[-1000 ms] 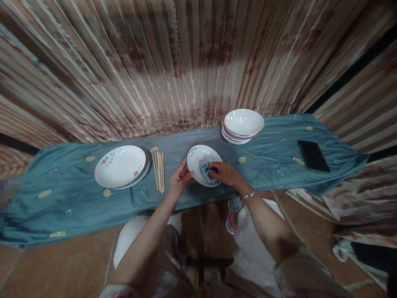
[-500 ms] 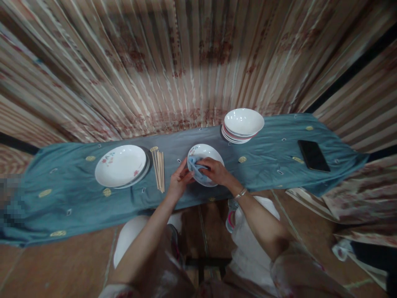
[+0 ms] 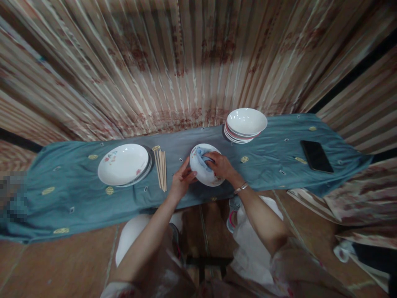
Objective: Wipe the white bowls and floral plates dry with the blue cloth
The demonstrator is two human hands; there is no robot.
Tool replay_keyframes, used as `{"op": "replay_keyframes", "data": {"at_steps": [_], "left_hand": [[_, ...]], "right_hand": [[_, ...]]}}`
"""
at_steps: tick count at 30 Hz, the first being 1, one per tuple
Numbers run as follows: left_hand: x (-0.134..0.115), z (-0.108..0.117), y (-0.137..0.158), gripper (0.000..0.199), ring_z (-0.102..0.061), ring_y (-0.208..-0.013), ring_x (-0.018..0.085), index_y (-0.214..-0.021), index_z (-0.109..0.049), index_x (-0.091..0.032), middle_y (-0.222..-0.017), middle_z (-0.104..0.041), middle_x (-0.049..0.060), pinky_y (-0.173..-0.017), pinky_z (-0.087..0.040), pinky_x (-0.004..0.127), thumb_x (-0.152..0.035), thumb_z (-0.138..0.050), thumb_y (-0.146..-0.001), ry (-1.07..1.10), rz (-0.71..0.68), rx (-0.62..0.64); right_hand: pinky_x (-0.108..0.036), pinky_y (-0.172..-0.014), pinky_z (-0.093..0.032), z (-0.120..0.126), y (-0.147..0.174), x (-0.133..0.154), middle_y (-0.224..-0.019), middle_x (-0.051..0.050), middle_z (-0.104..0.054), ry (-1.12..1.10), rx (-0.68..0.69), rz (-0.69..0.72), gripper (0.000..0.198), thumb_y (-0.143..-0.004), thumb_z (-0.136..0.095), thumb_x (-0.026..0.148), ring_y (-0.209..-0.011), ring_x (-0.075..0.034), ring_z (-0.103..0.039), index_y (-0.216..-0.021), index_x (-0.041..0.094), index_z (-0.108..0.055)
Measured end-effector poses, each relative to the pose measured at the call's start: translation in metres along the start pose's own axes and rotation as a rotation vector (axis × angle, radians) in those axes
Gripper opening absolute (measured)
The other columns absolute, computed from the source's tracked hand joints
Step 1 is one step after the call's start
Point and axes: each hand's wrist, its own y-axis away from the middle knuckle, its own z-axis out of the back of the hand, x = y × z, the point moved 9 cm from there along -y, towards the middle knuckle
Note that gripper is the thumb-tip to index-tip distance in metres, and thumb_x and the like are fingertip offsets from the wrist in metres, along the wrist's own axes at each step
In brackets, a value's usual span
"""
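Observation:
Near the middle of the table is a white plate (image 3: 203,176) with a floral pattern. My left hand (image 3: 182,181) grips its left rim, thumb over the edge. A blue cloth (image 3: 201,158) is bunched in my right hand (image 3: 221,166), which presses it on the plate's inner face; the fingertips are partly hidden by the cloth. To the left of my left hand lie several wooden chopsticks (image 3: 161,171) side by side. Further left stands a stack of white floral plates (image 3: 124,165).
A stack of white bowls (image 3: 246,122) stands at the back, right of centre. A black phone or tablet (image 3: 316,156) lies at the right end of the table. The teal tablecloth (image 3: 77,190) is wrinkled, and a pleated curtain (image 3: 198,62) hangs right behind the table.
My right hand has moved the blue cloth slightly up across the plate, uncovering the pattern at its lower edge. The plate appears turned in my left hand. The whole view has shifted slightly.

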Motion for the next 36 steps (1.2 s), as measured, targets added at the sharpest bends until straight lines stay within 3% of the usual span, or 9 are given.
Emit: {"op": "replay_keyframes", "data": {"at_steps": [8,16,21,27,31,36], "left_hand": [[-0.001,-0.002,-0.001,0.094,-0.068,-0.088,0.022,-0.146,-0.045,-0.025,-0.101,-0.075,0.005,-0.078,-0.059,0.038,-0.039,-0.085,-0.063,-0.008,-0.010,0.010],[-0.003,-0.002,-0.002,0.096,-0.068,-0.087,0.022,-0.146,-0.045,-0.023,-0.101,-0.074,0.006,-0.076,-0.059,0.036,-0.040,-0.086,-0.061,-0.007,-0.003,-0.001],[-0.006,-0.003,-0.002,0.095,-0.069,-0.088,0.023,-0.145,-0.047,-0.024,-0.103,-0.075,0.006,-0.076,-0.059,0.035,-0.040,-0.086,-0.061,-0.011,-0.006,-0.011],[-0.008,-0.005,-0.001,0.095,-0.069,-0.089,0.022,-0.144,-0.048,-0.023,-0.108,-0.074,0.008,-0.075,-0.059,0.033,-0.040,-0.087,-0.059,-0.007,0.001,-0.002],[-0.007,-0.004,-0.003,0.093,-0.069,-0.085,0.020,-0.144,-0.049,-0.023,-0.103,-0.074,0.006,-0.074,-0.058,0.032,-0.038,-0.086,-0.060,-0.013,-0.004,-0.004],[-0.005,-0.001,-0.003,0.093,-0.068,-0.085,0.019,-0.145,-0.048,-0.023,-0.102,-0.074,0.005,-0.073,-0.058,0.030,-0.038,-0.085,-0.061,-0.021,0.000,-0.010]], "right_hand": [[-0.030,-0.095,-0.048,0.003,0.015,-0.008,-0.110,-0.013,-0.071,0.255,0.009,-0.058,0.021,-0.092,-0.055,0.017,-0.106,-0.021,-0.065,-0.108,0.013,-0.068],[-0.026,-0.074,-0.045,0.009,0.030,-0.009,-0.095,-0.009,-0.076,0.287,0.227,-0.117,0.029,-0.098,-0.049,0.031,-0.087,-0.019,-0.069,-0.096,0.017,-0.074],[-0.023,-0.066,-0.041,0.006,0.036,-0.007,-0.084,-0.005,-0.076,0.082,0.305,-0.108,0.022,-0.091,-0.060,0.031,-0.077,-0.016,-0.068,-0.088,0.018,-0.077],[-0.022,-0.067,-0.045,-0.011,0.039,0.006,-0.083,-0.003,-0.076,-0.282,0.360,-0.033,0.019,-0.083,-0.065,0.024,-0.073,-0.015,-0.067,-0.095,0.017,-0.078],[-0.024,-0.070,-0.048,-0.020,0.037,0.017,-0.087,-0.004,-0.074,-0.478,0.314,0.037,0.022,-0.082,-0.065,0.025,-0.074,-0.015,-0.066,-0.099,0.017,-0.077],[-0.028,-0.077,-0.050,-0.023,0.031,0.032,-0.096,-0.005,-0.071,-0.570,0.232,0.124,0.024,-0.082,-0.060,0.020,-0.086,-0.017,-0.066,-0.101,0.018,-0.075]]}}
